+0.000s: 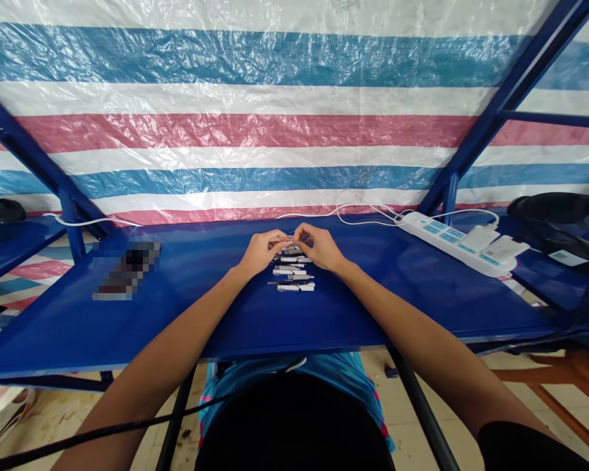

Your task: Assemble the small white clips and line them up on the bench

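Note:
My left hand (pixel 262 252) and my right hand (pixel 321 246) meet at the middle of the blue table. Both are closed, thumb and fingertips pinched on a small, light-coloured pen part (pixel 290 240) held between them; most of it is hidden by the fingers. Just below the hands, several pen parts lie crosswise in a loose column, among them a white pen barrel (pixel 293 272) and, nearest me, another white barrel (pixel 297 287) with a thin dark piece beside it. The topmost pieces are partly covered by my fingers.
A white power strip (pixel 454 242) with plugged-in adapters lies at the right, its white cable (pixel 358 208) looping along the back. At the left lies a blurred-out object (pixel 127 269). Blue metal posts and a striped tarp (pixel 255 131) stand behind the blue table (pixel 177 314).

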A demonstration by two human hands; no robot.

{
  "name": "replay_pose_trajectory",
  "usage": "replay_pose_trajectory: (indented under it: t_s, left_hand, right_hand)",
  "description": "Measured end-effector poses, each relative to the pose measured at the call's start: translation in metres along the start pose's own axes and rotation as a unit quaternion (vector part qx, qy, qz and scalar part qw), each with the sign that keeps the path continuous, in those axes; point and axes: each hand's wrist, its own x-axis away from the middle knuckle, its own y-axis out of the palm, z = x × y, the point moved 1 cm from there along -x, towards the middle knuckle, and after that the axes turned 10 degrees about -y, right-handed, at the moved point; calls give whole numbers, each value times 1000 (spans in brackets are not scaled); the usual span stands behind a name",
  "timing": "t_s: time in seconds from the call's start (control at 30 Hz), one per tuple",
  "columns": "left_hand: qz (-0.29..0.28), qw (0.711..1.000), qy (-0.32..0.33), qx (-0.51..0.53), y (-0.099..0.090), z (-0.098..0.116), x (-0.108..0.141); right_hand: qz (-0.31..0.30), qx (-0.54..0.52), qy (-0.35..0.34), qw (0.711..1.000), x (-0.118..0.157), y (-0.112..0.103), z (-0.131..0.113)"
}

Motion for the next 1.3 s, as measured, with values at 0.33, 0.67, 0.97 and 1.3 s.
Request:
replay_pose_trajectory:
  t_s: [0.33, 0.67, 0.97, 1.3]
  left_hand:
    - [4, 998, -39, 55, 2, 1, 1]
    - [12, 999, -24, 47, 4, 6, 3]
    - [16, 1000, 2, 4, 4, 10, 3]
    - [21, 1000, -2, 4, 3, 9, 4]
  right_hand:
    - [19, -23, -4, 1000, 0, 0, 0]
    - [29, -79, 50, 995, 1, -1, 3]
    - [8, -72, 54, 996, 3, 0, -3]
    - [-17, -51, 29, 998, 4, -2, -4]
